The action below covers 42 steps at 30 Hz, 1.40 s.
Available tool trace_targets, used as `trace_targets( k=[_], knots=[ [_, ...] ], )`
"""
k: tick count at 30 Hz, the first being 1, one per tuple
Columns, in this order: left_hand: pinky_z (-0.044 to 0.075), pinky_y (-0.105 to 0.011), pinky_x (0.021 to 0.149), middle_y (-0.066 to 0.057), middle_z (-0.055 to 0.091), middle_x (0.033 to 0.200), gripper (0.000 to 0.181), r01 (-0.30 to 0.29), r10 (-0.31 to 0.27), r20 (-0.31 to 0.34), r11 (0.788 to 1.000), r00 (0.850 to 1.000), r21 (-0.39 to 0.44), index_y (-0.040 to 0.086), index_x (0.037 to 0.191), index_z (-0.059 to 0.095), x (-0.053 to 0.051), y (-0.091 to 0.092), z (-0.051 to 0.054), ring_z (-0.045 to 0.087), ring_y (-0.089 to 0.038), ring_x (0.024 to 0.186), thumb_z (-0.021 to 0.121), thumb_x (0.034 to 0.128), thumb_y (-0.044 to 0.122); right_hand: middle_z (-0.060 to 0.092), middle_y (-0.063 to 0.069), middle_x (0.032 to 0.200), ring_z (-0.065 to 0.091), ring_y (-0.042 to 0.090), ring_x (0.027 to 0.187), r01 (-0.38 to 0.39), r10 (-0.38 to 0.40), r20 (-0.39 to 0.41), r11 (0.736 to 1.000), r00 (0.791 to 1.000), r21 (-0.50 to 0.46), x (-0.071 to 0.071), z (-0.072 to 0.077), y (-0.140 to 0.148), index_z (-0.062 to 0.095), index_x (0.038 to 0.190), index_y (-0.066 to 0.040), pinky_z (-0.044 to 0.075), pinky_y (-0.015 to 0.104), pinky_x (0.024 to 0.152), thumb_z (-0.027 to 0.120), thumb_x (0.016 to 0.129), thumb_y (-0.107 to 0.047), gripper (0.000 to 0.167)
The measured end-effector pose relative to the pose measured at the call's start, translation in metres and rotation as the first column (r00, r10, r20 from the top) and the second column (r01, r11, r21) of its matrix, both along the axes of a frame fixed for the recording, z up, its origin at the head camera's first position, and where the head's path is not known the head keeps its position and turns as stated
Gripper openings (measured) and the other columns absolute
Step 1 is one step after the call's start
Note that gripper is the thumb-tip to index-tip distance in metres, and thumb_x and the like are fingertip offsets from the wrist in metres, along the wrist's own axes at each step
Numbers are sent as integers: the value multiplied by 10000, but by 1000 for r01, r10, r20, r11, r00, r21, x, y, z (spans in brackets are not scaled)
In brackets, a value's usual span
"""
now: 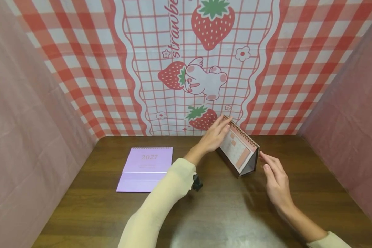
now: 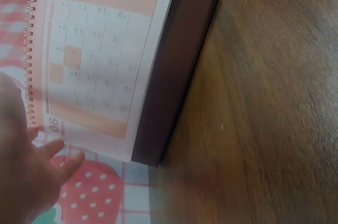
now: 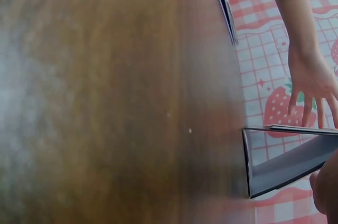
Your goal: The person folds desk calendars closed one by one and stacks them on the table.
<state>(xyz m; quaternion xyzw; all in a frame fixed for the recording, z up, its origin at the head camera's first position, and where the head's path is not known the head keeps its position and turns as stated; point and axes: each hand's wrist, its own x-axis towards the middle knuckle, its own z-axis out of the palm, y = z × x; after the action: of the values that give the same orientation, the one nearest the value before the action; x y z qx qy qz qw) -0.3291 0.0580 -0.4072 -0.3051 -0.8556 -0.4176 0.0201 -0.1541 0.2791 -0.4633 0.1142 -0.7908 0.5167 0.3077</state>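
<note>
A spiral-bound desk calendar (image 1: 237,150) stands as a tent on the table, set at an angle, its month page facing the front left. In the left wrist view the calendar (image 2: 100,65) shows "06" and a dark base strip. My left hand (image 1: 213,137) has its fingers extended against the calendar's far top corner. Beside the near end, my right hand (image 1: 276,181) is held with loosely straight fingers, close to the cover; contact cannot be told. From the right wrist, the calendar's open triangular end (image 3: 247,166) is visible, with the left hand (image 3: 311,78) beyond it.
To the left, a purple 2027 desk calendar (image 1: 147,163) sits on the brown wooden table (image 1: 210,220). A strawberry-print cloth (image 1: 189,41) hangs behind, and pink cloths (image 1: 34,120) close off both sides. A black wrist device (image 1: 197,182) is on the left sleeve.
</note>
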Motion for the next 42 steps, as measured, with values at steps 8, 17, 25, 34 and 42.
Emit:
trace_targets(
  k=[8,17,25,34,42],
  knots=[
    [377,-692,1359,-80,107,1934,567,-24,23,-13,999,1000,-47,340,1744,429,3,4,2,335,-418,1734,262,1227,502,626,-192,1387,618,-53,1296,14,-14,-4,1000,1000,8,-2,-3,-3,627,1565,32,469,-1,1046,466,1146,61,450],
    [362,-718,1357,-94,133,1929,564,-29,29,-6,999,1000,-39,311,1732,443,2,4,3,339,-452,1724,255,1230,487,628,-188,1377,605,-66,1297,19,-19,13,1000,1000,-21,-4,0,-5,636,1563,19,471,33,1048,452,1154,48,449],
    [395,-705,1343,-90,130,1929,571,-30,30,-1,999,1000,-41,296,1734,440,2,5,3,351,-443,1720,248,1232,490,614,-190,1386,586,-94,1286,47,-47,21,999,999,-20,-5,1,-4,645,1557,11,446,32,1048,468,1152,45,443],
    [381,-710,1350,-94,128,1929,581,-23,23,-2,999,1000,-30,266,1734,438,2,5,2,338,-445,1725,246,1232,485,539,-170,1403,494,-75,1237,108,-108,21,994,994,16,-9,0,-1,625,1593,-42,333,52,1006,514,1135,27,476],
    [373,-708,1355,-91,135,1928,575,-24,24,-3,999,1000,-31,288,1736,435,2,4,1,341,-441,1725,250,1230,488,649,17,1563,487,-131,1442,108,-108,50,994,993,5,-12,5,1,588,1638,-86,335,27,1173,522,1144,-4,505]
  ],
)
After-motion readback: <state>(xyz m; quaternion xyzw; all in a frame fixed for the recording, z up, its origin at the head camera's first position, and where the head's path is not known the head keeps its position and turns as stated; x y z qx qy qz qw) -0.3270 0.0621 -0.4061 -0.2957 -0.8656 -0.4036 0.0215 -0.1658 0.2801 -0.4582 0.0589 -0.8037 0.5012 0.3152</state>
